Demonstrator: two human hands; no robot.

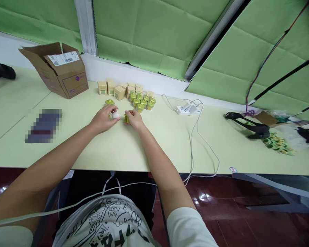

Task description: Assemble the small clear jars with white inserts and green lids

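Note:
My left hand (103, 118) rests on the pale green table (149, 144), its fingers pinched around a small white piece (115, 115). Just right of it, my right hand (134, 118) is closed on a small yellow-green item (126, 119) at the tabletop. A loose green piece (109, 102) lies just beyond my left hand. Behind both hands sits a cluster of several small green items (142, 100), and behind those a row of several small tan boxes (118, 90).
An open cardboard box (59, 70) stands at the back left. A white power strip (187, 109) with trailing cables lies to the right. Black tools (249, 125) and green bits (276, 143) sit at far right. A blurred dark patch (44, 125) lies left.

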